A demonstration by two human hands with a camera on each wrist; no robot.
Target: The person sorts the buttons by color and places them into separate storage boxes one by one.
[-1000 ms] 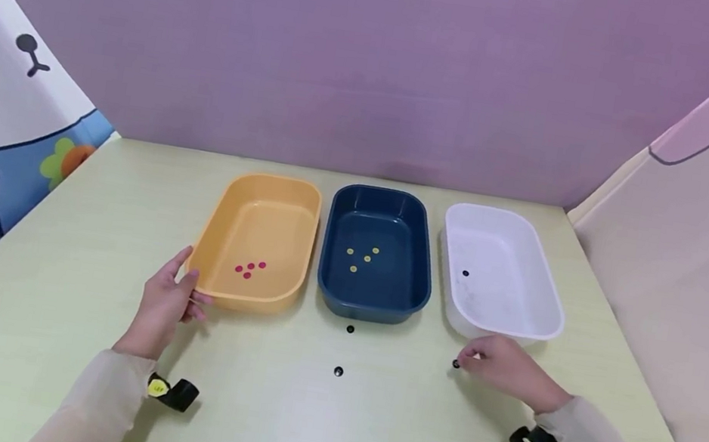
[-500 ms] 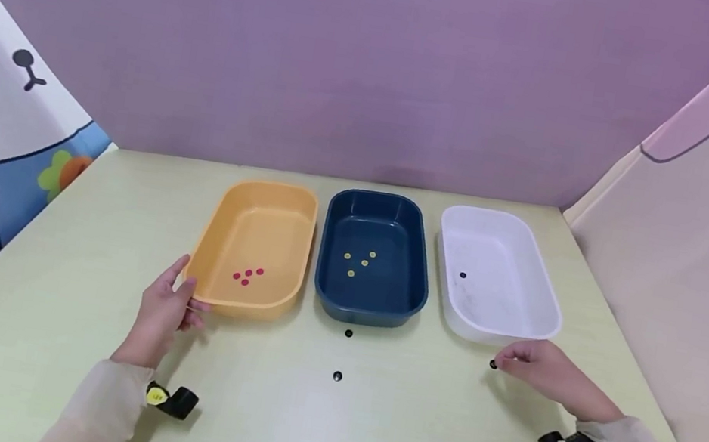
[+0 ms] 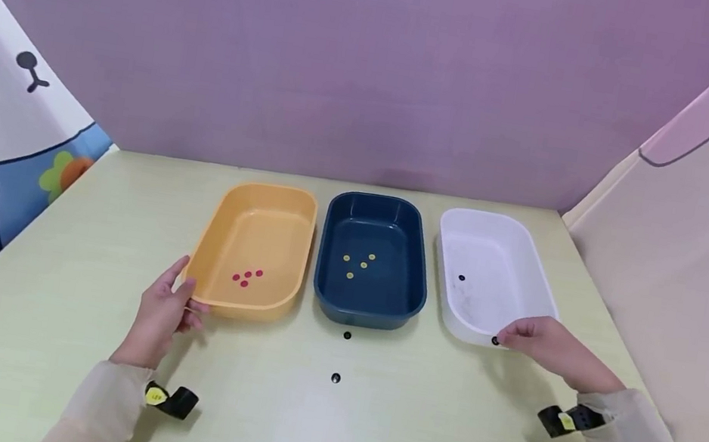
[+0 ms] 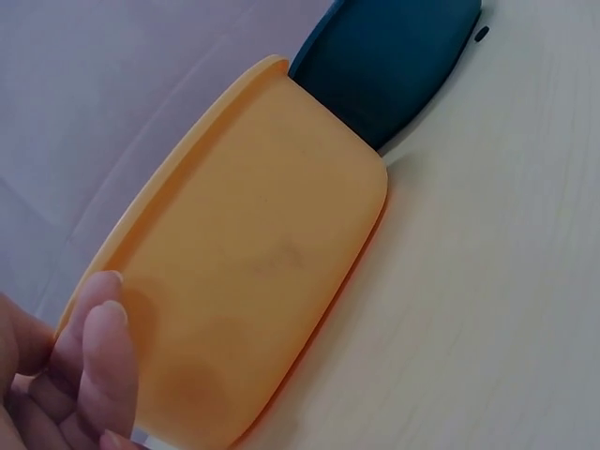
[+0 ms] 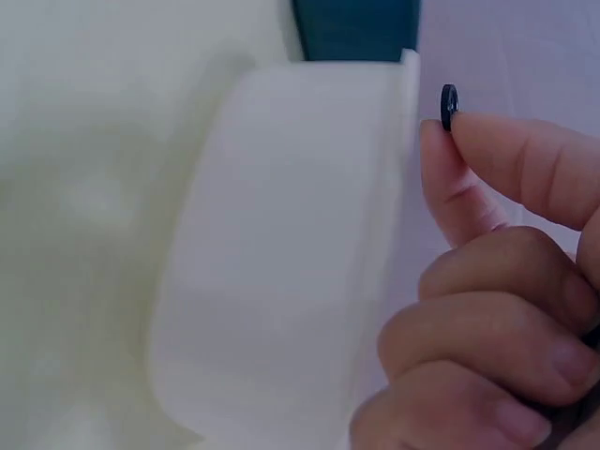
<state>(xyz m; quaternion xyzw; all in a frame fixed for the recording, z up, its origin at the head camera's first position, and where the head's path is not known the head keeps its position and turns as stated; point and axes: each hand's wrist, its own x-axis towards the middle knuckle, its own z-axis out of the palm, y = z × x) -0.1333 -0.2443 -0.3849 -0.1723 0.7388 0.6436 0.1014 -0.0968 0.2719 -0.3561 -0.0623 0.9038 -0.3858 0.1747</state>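
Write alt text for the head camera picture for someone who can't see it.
A right hand pinches a small black button at the near rim of a white plastic tray. The left hand holds an orange plastic tray beside a dark blue plastic tray.

No legible txt anywhere; yellow wrist-strap tags too small/blurred to read
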